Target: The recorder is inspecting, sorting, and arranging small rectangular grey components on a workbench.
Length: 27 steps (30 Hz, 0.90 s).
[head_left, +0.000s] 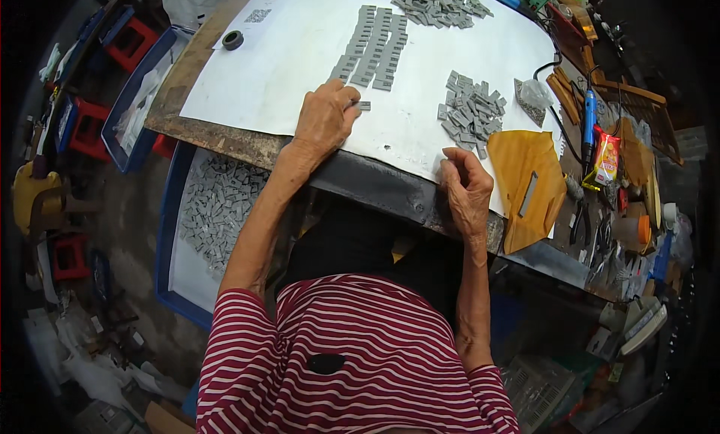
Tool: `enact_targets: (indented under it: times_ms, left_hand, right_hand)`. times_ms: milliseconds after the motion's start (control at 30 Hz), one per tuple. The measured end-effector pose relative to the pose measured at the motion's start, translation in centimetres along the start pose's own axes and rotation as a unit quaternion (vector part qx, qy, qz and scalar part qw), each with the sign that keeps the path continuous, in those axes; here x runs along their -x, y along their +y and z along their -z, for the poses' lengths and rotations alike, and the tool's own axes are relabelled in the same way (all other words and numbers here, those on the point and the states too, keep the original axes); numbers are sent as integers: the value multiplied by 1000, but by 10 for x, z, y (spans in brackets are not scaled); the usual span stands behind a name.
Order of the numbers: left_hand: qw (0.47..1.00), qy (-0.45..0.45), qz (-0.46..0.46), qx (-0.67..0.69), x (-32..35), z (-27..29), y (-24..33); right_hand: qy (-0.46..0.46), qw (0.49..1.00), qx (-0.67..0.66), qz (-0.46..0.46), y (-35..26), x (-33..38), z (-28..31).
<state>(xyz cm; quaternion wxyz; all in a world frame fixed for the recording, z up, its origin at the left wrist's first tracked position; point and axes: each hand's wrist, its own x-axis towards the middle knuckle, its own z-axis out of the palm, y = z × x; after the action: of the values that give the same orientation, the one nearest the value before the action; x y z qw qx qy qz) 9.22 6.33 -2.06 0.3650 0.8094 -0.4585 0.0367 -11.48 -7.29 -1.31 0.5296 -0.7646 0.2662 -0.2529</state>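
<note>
My left hand point(324, 121) is closed at the near end of three neat rows of small grey rectangular pieces point(369, 52) on the white sheet. One grey piece point(364, 106) juts out beside its fingertips, which appear to pinch it. Over the sheet's near edge, my right hand point(468, 188) has thumb and fingers curled together; whatever they hold, if anything, is too small to make out. Up and to its right lies a loose pile of grey pieces point(471, 112). A larger heap point(435, 3) covers the far side.
A black tape roll point(232, 40) sits at the sheet's left. On the right are a wooden board point(525, 179) bearing a grey strip, a bag of small parts point(532, 97), a blue screwdriver-like tool point(589, 123) and pliers point(579, 222). Below the table's left stands a blue tray point(163, 246) of grey pieces.
</note>
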Motion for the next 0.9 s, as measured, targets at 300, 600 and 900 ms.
enact_targets:
  times_ms: [300, 600, 900]
  left_hand:
    - [998, 24, -47, -18, -5, 0, 7]
    - [998, 25, -36, -39, -16, -4, -4]
    - [998, 31, -22, -45, -25, -10, -15]
  right_hand:
    - [-1, 1000, -23, -12, 0, 2, 1]
    - [-1, 999, -50, -14, 0, 3, 0]
    - [-4, 1000, -23, -12, 5, 3, 1]
